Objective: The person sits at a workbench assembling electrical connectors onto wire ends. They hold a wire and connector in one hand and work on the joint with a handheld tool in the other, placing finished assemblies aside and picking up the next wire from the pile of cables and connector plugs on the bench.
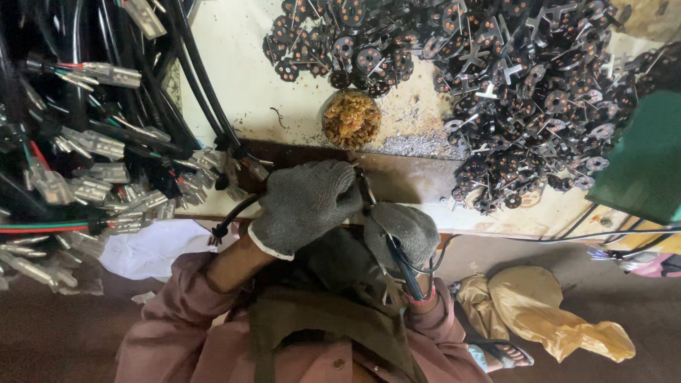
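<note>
A thin black tool with a slim metal tip slants from the middle of the frame down toward lower right, gripped in a grey knitted glove, tip up at the worktop edge. A black cable curves out to the left from under the other glove, ending in a small clip.

Grey knit gloves, pink sleeves.

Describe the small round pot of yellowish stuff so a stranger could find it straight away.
Start at the pale workbench. Below the big heap of black round parts, near the bench's front edge, sits the small round pot, just above the gloved left hand. It alone holds crumbly yellow-brown matter; everything around it is black or grey.
</note>
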`<state>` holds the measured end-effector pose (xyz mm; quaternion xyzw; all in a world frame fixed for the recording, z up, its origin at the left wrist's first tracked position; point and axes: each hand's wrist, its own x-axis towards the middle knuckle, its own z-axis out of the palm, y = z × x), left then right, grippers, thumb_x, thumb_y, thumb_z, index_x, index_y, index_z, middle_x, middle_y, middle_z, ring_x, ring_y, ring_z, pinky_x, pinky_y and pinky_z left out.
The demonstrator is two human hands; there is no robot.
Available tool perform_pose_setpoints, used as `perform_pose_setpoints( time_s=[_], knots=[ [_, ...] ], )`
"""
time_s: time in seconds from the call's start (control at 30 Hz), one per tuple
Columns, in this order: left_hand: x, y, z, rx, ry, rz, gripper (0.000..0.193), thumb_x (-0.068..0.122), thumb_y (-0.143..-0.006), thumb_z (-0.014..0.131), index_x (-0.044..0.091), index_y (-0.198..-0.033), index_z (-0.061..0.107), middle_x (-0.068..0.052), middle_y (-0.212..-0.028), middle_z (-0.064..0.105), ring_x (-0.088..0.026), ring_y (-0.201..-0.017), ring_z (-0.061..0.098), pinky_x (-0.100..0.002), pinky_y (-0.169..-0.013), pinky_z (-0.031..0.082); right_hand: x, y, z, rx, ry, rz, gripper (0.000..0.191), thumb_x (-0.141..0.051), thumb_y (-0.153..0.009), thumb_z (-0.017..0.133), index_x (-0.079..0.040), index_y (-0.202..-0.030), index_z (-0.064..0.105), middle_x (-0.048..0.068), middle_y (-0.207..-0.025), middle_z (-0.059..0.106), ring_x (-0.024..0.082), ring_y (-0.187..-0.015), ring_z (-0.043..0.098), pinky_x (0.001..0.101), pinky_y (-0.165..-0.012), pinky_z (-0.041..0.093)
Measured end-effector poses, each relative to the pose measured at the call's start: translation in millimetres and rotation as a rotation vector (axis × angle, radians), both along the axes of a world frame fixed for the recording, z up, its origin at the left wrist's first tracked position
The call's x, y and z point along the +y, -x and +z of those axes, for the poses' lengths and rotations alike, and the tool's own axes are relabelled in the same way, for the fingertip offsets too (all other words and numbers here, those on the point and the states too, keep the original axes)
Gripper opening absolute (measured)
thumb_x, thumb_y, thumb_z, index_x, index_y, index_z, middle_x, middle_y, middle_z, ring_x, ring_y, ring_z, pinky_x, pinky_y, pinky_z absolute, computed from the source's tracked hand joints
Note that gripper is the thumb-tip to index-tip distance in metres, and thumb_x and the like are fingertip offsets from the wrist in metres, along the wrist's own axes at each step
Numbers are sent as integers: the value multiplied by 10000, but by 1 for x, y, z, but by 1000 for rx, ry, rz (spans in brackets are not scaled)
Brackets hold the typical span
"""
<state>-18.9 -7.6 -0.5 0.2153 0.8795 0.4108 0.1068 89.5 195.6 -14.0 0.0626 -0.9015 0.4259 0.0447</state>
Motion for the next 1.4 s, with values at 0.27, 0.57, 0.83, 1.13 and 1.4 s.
perform_pose_setpoints(
  time_s=[0.27,0.57,0.83,1.13,1.4],
  knots=[
    [2,-6,-6,-14,-1,16,329,361,-782,828,138,-816,588,-86,-773,625,-326,-703,660,-462,-568,495,2,2,6,-63,-68,-19,263,-88,-769,798,-58,-1014,708,142,-943,735,357,-849,732,442,-774,587],
    [3,-6,-4,61,25,23,289,344,-808,800,135,-848,604,-76,-782,631,-314,-708,666,-458,-573,503,0,8,7,-10,-41,18,264,-75,-764,807,-70,-1006,700,139,-940,742,347,-846,738,429,-773,591],
    [5,-2,2,25,23,37,242,258,-851,780,140,-793,577,-79,-719,601,-314,-661,652,-463,-539,490,-3,11,12,-67,13,-46,210,-74,-821,766,-37,-1017,700,145,-878,719,335,-776,726,396,-714,586],
    [7,-2,2,25,63,43,221,257,-846,757,157,-770,576,-70,-712,608,-309,-643,656,-478,-519,478,1,-15,-9,-17,474,-522,385,-367,-1125,585,6,-1028,598,141,-881,608,231,-712,609,348,-674,513],
    [7,0,4,-1,62,40,229,253,-855,755,154,-752,576,-84,-697,597,-324,-636,645,-469,-519,481,4,-19,-5,-100,429,-484,272,-278,-1106,613,-9,-1121,573,151,-1023,610,221,-826,620,341,-762,526]
  ],
)
